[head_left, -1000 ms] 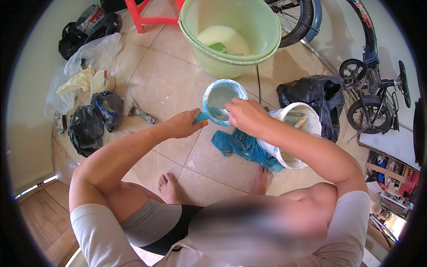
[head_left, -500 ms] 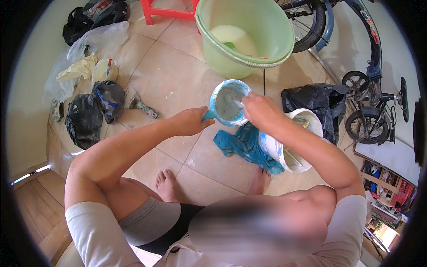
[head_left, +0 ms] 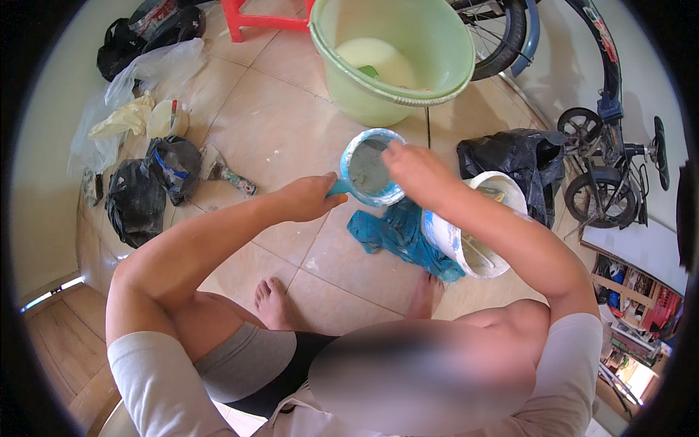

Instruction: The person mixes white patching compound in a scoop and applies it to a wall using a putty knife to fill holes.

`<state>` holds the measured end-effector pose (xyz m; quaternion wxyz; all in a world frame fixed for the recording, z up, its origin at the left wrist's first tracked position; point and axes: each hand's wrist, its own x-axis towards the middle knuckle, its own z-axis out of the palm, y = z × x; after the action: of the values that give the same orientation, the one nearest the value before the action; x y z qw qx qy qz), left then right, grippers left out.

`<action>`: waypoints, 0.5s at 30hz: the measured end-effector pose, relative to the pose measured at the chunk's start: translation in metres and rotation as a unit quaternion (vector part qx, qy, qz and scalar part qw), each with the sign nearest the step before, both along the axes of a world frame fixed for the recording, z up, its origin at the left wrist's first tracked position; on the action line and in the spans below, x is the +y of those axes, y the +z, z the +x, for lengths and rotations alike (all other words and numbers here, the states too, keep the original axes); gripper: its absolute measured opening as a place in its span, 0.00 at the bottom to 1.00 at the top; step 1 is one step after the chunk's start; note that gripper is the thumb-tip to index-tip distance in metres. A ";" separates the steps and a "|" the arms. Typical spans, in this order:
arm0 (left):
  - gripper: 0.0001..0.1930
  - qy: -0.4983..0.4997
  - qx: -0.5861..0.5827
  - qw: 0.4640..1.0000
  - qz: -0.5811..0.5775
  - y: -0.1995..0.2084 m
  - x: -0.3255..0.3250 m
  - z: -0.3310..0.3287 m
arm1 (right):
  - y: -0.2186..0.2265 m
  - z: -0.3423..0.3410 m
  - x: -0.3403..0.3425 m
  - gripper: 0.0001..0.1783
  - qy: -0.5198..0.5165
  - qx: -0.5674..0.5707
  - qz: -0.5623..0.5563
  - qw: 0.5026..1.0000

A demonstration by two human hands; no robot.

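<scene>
My left hand (head_left: 309,198) is wrapped round the short handle of a blue dipper (head_left: 377,199), holding it out above the floor. White smears cover the dipper's rim, and thick grey paste (head_left: 368,175) lies inside. Over the dipper's right side, my right hand (head_left: 416,172) is closed with its fingertips at the paste. Whatever those fingers grip is hidden behind them. Below the dipper, a crumpled teal plastic bag (head_left: 399,237) lies on the tiles. A white, paint-smeared bucket (head_left: 445,240) with tools inside stands beside it, partly behind my right forearm.
A large pale green tub (head_left: 378,102) with cloudy liquid stands ahead, near a red stool (head_left: 269,23). Black plastic bags (head_left: 137,200) and a brush-like tool (head_left: 237,182) lie left. At right are another black bag (head_left: 513,164) and a small bicycle (head_left: 601,197).
My right hand has shifted slightly left and up over the dipper, and the pale piece seen by its fingers before is now hidden. The left hand keeps its hold.
</scene>
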<state>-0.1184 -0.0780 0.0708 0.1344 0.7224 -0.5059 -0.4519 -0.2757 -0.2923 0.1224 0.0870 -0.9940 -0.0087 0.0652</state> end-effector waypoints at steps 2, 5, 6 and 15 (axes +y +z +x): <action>0.24 0.000 0.002 1.000 0.012 0.004 -0.001 0.001 | -0.005 -0.001 0.009 0.07 0.075 0.008 0.022 0.997; 0.24 -0.004 0.000 1.000 0.005 0.003 0.000 0.001 | 0.006 -0.012 0.001 0.07 0.026 0.034 0.043 0.998; 0.24 -0.006 -0.006 1.000 0.000 -0.001 0.001 0.000 | 0.009 -0.014 -0.002 0.07 0.005 0.042 0.036 0.998; 0.25 -0.016 -0.018 1.000 0.002 0.000 0.000 -0.003 | -0.001 -0.021 0.001 0.09 -0.034 0.051 0.073 0.995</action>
<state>-0.1211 -0.0784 0.0707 0.1166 0.7223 -0.5190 -0.4420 -0.2963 -0.2912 0.1211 0.1615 -0.9802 0.0251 0.1122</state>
